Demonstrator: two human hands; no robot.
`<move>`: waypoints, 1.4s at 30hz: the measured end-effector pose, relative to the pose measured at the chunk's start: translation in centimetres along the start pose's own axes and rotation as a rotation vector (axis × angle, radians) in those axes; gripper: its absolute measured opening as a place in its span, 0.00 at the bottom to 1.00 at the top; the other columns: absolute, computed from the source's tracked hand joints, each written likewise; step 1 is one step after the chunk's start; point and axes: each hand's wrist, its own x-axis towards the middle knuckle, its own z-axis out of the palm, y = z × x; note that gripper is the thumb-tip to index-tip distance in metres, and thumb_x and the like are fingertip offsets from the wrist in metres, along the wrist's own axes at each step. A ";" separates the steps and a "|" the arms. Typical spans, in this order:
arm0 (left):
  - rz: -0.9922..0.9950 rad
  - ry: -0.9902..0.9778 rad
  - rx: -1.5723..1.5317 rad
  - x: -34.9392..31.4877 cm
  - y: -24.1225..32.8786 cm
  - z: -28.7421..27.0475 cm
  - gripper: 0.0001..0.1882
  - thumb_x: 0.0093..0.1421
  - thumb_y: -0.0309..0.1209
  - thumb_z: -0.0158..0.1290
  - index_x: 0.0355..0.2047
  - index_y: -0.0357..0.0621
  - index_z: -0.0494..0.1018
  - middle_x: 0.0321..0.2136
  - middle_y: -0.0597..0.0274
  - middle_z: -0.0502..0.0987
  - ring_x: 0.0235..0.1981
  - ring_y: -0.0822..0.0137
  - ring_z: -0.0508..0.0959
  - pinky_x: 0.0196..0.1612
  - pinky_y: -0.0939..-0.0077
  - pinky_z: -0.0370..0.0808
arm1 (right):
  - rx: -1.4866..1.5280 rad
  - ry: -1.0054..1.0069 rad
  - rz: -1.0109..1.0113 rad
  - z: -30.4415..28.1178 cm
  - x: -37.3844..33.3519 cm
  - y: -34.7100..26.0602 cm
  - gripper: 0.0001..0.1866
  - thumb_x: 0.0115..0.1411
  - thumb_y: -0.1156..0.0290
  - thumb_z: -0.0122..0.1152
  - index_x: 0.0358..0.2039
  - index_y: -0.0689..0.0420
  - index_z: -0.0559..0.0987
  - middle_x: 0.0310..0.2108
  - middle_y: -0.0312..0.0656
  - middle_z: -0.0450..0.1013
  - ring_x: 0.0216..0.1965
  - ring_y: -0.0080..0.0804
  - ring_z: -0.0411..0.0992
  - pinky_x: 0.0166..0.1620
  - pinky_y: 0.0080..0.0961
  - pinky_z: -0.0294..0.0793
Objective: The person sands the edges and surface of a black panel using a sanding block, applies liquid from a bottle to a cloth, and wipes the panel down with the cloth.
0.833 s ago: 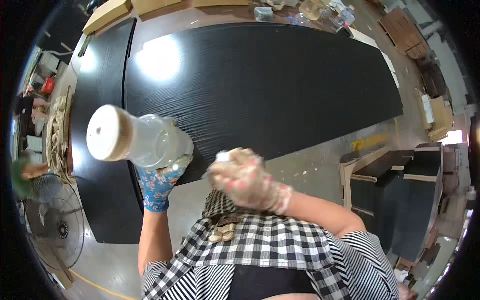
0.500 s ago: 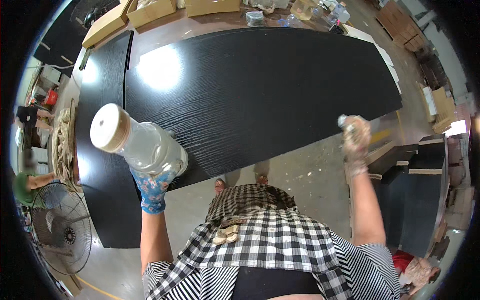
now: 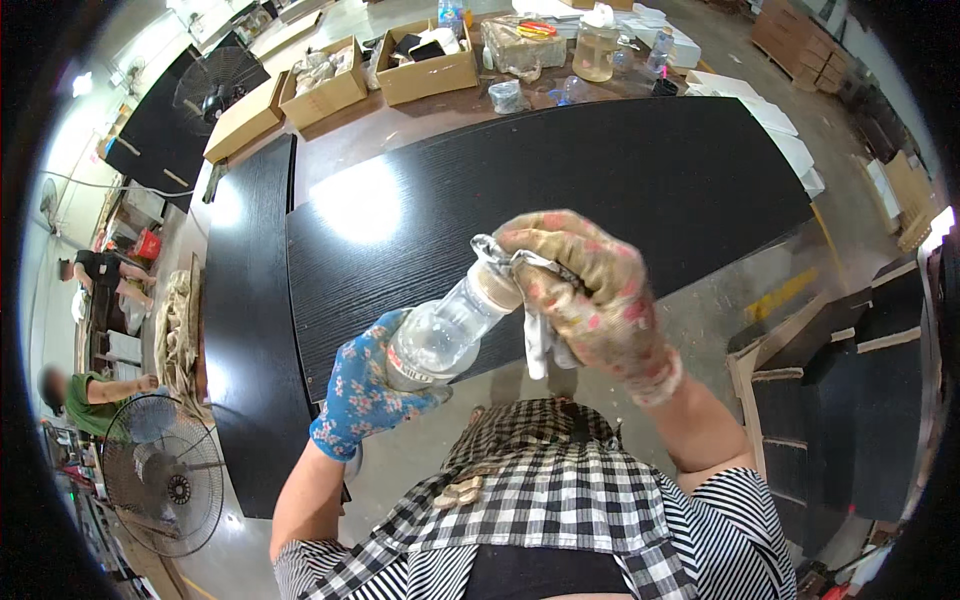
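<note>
A clear plastic bottle [image 3: 440,338] with a pale cap is tilted up and to the right, above the near edge of a black wood-grain panel [image 3: 620,180]. My left hand [image 3: 362,390], in a blue floral glove, is wrapped round its lower part. At the bottle's top is my right hand [image 3: 590,290], wearing a stained, pink-blotched glove and closed on a whitish rag [image 3: 538,345]. Part of the rag hangs below the fingers, and another fold lies against the cap. The right fingers partly hide the bottle's top.
A narrower black panel [image 3: 245,330] lies to the left. Open cardboard boxes [image 3: 430,75], a jar of yellowish liquid [image 3: 596,55] and a small tub [image 3: 506,97] line the table's far side. A standing fan [image 3: 165,475] and a person in green [image 3: 95,400] are at left; dark shelf-like panels [image 3: 830,400] stand at right.
My right hand has come in from the far right to the bottle's top with the rag. The bottle has moved right in my left hand and now leans right. The view has tilted up.
</note>
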 end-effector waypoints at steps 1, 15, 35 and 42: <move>-0.011 -0.042 0.055 0.2 0.3 -0.2 0.38 0.37 0.35 0.71 0.49 0.36 0.70 0.40 0.57 0.78 0.42 0.67 0.77 0.48 0.72 0.73 | 0.005 -0.004 -0.001 0.1 -0.7 0.5 0.11 0.56 0.81 0.55 0.40 0.62 0.78 0.40 0.46 0.75 0.37 0.26 0.76 0.39 0.20 0.77; 0.279 -0.085 0.619 4.0 3.8 -2.7 0.38 0.40 0.38 0.69 0.49 0.35 0.68 0.35 0.46 0.78 0.37 0.53 0.80 0.41 0.68 0.77 | 0.217 0.263 0.031 -0.1 0.1 0.8 0.17 0.63 0.67 0.54 0.50 0.60 0.72 0.43 0.42 0.73 0.37 0.24 0.75 0.41 0.19 0.79; 0.177 0.566 -0.314 -0.9 -11.6 -1.2 0.35 0.43 0.31 0.68 0.52 0.37 0.66 0.46 0.53 0.74 0.46 0.62 0.75 0.52 0.66 0.72 | -0.816 -0.606 -0.197 -6.3 -7.1 4.7 0.17 0.43 0.73 0.65 0.38 0.52 0.78 0.41 0.33 0.73 0.40 0.36 0.69 0.42 0.35 0.71; 0.080 0.589 -0.265 -1.2 -12.0 -1.5 0.36 0.41 0.38 0.71 0.48 0.38 0.68 0.44 0.57 0.75 0.44 0.65 0.75 0.49 0.70 0.73 | -0.668 -0.639 -0.199 0.7 -6.1 4.0 0.14 0.46 0.71 0.64 0.37 0.51 0.79 0.40 0.33 0.74 0.41 0.37 0.71 0.45 0.39 0.68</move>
